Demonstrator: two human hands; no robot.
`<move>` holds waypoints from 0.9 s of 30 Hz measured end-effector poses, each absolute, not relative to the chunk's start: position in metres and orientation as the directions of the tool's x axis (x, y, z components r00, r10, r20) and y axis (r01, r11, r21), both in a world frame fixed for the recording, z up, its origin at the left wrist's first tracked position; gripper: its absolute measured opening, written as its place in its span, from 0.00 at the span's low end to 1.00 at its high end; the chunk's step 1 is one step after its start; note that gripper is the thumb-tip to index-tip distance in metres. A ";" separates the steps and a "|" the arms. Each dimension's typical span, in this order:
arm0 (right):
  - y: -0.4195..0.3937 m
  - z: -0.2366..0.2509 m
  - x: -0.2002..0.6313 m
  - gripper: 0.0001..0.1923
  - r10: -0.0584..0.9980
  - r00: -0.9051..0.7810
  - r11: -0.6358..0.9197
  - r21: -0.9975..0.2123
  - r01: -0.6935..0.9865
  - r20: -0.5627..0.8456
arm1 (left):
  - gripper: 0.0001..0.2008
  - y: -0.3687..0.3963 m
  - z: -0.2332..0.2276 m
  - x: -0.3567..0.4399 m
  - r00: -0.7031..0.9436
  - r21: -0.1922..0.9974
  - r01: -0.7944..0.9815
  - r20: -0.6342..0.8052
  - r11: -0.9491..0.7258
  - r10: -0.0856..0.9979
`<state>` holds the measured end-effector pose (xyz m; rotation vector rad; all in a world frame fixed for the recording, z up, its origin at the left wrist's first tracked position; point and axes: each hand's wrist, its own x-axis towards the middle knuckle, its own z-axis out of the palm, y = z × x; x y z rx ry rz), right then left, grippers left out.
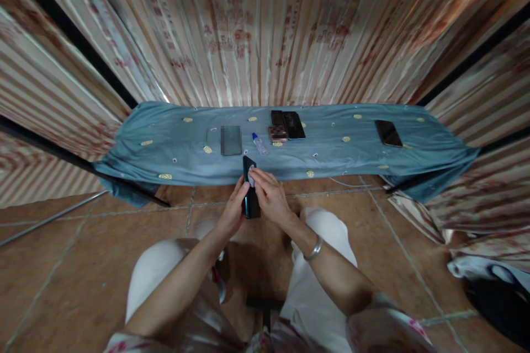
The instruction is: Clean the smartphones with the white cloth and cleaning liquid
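Observation:
My left hand (233, 210) grips a dark smartphone (249, 203) by its left edge, holding it lengthwise over the floor just in front of a low cloth-covered table (174, 146). My right hand (269, 194) presses a small pale wipe (250, 178) onto the upper part of the phone's screen. A silver bangle (314, 248) sits on my right wrist. On the blue cloth just beyond the phone lie a small clear bottle with a blue cap (259, 143) and a grey glass sheet (231, 139).
More phones lie on the cloth: two dark ones (289, 123) at centre back with a small patterned box (277, 133), and another dark phone (388, 133) at the right. Striped curtains (265, 27) hang behind. My knees in white trousers (327, 231) flank the tiled floor.

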<state>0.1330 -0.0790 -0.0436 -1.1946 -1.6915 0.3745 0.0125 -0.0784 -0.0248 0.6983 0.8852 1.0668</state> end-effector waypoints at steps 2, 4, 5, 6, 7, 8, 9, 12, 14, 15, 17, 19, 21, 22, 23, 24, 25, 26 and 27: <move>-0.076 -0.044 0.136 0.21 0.846 -0.005 0.451 -0.712 0.538 0.533 | 0.29 -0.082 -0.024 0.014 0.228 0.835 -0.422 -0.279 0.353 0.933; -0.073 -0.045 0.138 0.21 0.852 0.010 0.436 -0.721 0.539 0.523 | 0.30 -0.084 -0.023 0.014 0.254 0.835 -0.401 -0.295 0.378 0.921; -0.072 -0.045 0.139 0.21 0.855 0.016 0.429 -0.725 0.539 0.518 | 0.31 -0.085 -0.023 0.014 0.272 0.835 -0.390 -0.299 0.389 0.915; -0.071 -0.045 0.140 0.21 0.858 0.023 0.423 -0.730 0.537 0.514 | 0.30 -0.085 -0.023 0.014 0.286 0.835 -0.383 -0.300 0.395 0.910; -0.070 -0.045 0.140 0.21 0.859 0.030 0.418 -0.735 0.534 0.511 | 0.30 -0.086 -0.023 0.013 0.292 0.836 -0.382 -0.296 0.394 0.910; -0.069 -0.046 0.140 0.21 0.860 0.037 0.414 -0.739 0.531 0.508 | 0.30 -0.086 -0.022 0.013 0.292 0.836 -0.384 -0.294 0.393 0.910; -0.069 -0.046 0.140 0.21 0.862 0.043 0.410 -0.744 0.527 0.506 | 0.29 -0.087 -0.022 0.013 0.289 0.835 -0.385 -0.297 0.394 0.910; -0.067 -0.047 0.139 0.20 0.870 0.069 0.387 -0.762 0.520 0.489 | 0.30 -0.088 -0.019 0.012 0.288 0.828 -0.382 -0.316 0.411 0.904; -0.066 -0.048 0.139 0.20 0.875 0.083 0.371 -0.770 0.520 0.477 | 0.30 -0.089 -0.017 0.012 0.294 0.827 -0.376 -0.322 0.418 0.900; -0.065 -0.049 0.139 0.20 0.876 0.086 0.366 -0.771 0.520 0.474 | 0.30 -0.090 -0.016 0.012 0.295 0.828 -0.374 -0.321 0.418 0.900; -0.064 -0.050 0.140 0.20 0.879 0.082 0.364 -0.770 0.523 0.471 | 0.30 -0.090 -0.015 0.011 0.296 0.830 -0.373 -0.316 0.414 0.901; -0.064 -0.051 0.140 0.20 0.882 0.070 0.363 -0.768 0.527 0.466 | 0.31 -0.090 -0.014 0.009 0.294 0.833 -0.373 -0.312 0.409 0.903; -0.065 -0.052 0.139 0.20 0.888 0.057 0.361 -0.767 0.530 0.457 | 0.32 -0.089 -0.015 0.007 0.290 0.834 -0.372 -0.314 0.409 0.904; -0.066 -0.052 0.138 0.20 0.890 0.050 0.360 -0.767 0.532 0.453 | 0.32 -0.088 -0.015 0.007 0.285 0.833 -0.372 -0.317 0.409 0.905; -0.066 -0.053 0.138 0.20 0.892 0.043 0.361 -0.765 0.534 0.451 | 0.33 -0.087 -0.016 0.006 0.277 0.833 -0.374 -0.319 0.408 0.906; -0.067 -0.053 0.137 0.20 0.892 0.037 0.362 -0.762 0.537 0.450 | 0.34 -0.086 -0.016 0.006 0.267 0.833 -0.378 -0.319 0.404 0.909; -0.067 -0.053 0.136 0.20 0.893 0.031 0.363 -0.758 0.541 0.450 | 0.34 -0.085 -0.017 0.005 0.254 0.834 -0.383 -0.318 0.397 0.913; -0.068 -0.053 0.136 0.21 0.892 0.027 0.365 -0.755 0.546 0.451 | 0.34 -0.084 -0.018 0.005 0.240 0.835 -0.390 -0.315 0.389 0.918; -0.069 -0.053 0.135 0.21 0.891 0.023 0.368 -0.751 0.549 0.453 | 0.35 -0.083 -0.020 0.005 0.228 0.836 -0.398 -0.310 0.379 0.923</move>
